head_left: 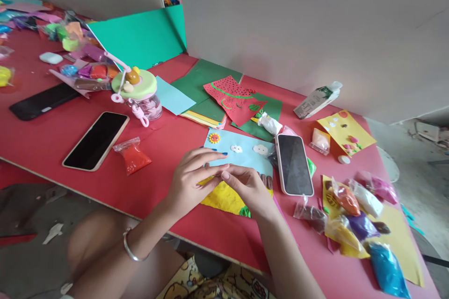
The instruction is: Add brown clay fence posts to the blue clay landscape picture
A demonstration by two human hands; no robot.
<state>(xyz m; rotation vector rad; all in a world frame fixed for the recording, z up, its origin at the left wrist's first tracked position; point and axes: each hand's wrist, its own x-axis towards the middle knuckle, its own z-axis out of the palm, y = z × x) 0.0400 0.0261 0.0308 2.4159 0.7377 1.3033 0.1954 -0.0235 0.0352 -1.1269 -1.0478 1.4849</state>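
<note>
On the red table, near its front edge, I read the scene as follows.

Card: a light blue card (245,152) lies flat on the red table (168,145), carrying a small sun (214,138) and two white clouds (260,149); its lower part turns yellow (222,196) with a bit of green at the rim.
Left hand: my left hand (191,175) rests on the card's left edge, fingers stretched forward and partly curled, fingertips meeting those of the other hand.
Right hand: my right hand (250,189) sits on the card's lower middle, fingers bent inward, pinching at the meeting point; I cannot tell whether anything small is between the fingertips.
Just beside: a white-cased phone (293,164) lies face up, touching the card's right edge.
Left of the hands: a red clay bag (133,155) and a second phone (96,140), near each other.
Right front: a heap of coloured clay bags (354,217) on yellow paper (403,243).
Behind the card: a red watermelon cut-out (233,98) on green sheets (199,84), and a jar with a green lid (140,91) further left.
</note>
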